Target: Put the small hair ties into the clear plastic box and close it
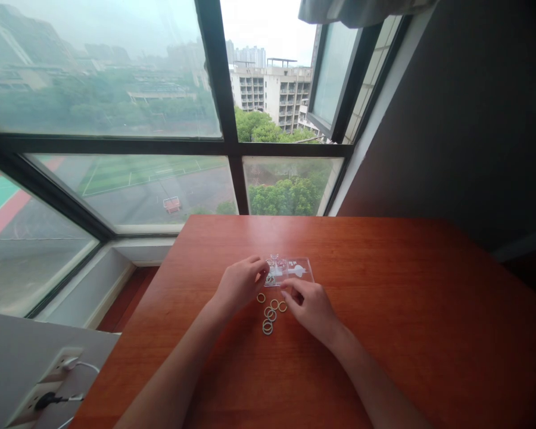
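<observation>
A small clear plastic box (pixel 276 277) lies on the table with its transparent lid (pixel 300 270) folded open to the right; white print shows on it. Several rings, some pinkish and some pale, sit inside. At the box's left side is my left hand (pixel 242 282), its fingers curled and pressed together; whatever they hold is hidden. My right hand (pixel 311 307) is at the box's front edge, thumb and index finger apart, the index fingertip at or touching the edge. Several pale green rings (pixel 270 314) lie loose in front of the box, some overlapping, with a single ring (pixel 261 298) nearer my left hand.
The reddish-brown wooden table (pixel 384 286) reaches to a large window with dark frames (pixel 161 146), one pane open at the upper right. A dark wall (pixel 451 131) rises on the right. Sockets with plugs (pixel 49 399) are on the wall at lower left.
</observation>
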`<state>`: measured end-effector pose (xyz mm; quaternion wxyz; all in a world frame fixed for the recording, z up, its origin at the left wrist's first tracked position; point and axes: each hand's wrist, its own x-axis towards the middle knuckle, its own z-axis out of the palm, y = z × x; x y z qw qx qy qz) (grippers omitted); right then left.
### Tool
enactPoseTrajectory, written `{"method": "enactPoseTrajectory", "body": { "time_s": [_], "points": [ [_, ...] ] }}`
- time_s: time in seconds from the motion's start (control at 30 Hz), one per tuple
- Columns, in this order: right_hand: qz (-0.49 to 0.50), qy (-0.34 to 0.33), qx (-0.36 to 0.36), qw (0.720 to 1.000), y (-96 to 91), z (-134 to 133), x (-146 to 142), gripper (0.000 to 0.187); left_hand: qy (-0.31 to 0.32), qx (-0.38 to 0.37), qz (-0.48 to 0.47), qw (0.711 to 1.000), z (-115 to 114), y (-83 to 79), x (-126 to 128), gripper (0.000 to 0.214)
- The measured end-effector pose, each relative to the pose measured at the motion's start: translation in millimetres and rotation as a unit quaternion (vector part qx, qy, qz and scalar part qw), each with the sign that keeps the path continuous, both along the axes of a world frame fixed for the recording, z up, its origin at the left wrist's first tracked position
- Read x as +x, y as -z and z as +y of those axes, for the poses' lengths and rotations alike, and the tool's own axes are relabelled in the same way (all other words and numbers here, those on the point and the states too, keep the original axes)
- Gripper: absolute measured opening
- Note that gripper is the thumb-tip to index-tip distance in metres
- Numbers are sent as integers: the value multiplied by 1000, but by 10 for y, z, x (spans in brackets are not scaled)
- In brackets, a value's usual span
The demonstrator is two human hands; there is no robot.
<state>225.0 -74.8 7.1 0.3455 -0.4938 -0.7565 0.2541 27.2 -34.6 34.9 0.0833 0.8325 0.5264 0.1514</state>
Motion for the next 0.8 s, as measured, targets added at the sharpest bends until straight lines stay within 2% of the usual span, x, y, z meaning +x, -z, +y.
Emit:
{"method": "enactPoseTrajectory", "body": {
  "time_s": [0.3, 0.63, 0.7, 0.8],
  "points": [
    [-4, -14, -4, 1000, 10, 5, -8, 14, -8, -1, 26, 1000, -6, 21, 24, 14],
    [-13, -16, -4, 1000, 0, 5, -9, 13, -25, -3, 7, 1000, -3, -7, 18, 14],
    [-26, -31, -9, 999, -16, -7, -13, 13, -28, -1, -3, 1000, 2, -9, -2, 13],
    [-54, -86, -24, 995, -41, -44, -18, 12, -27, 4, -20, 999, 4, -26, -32, 14]
  ]
}}
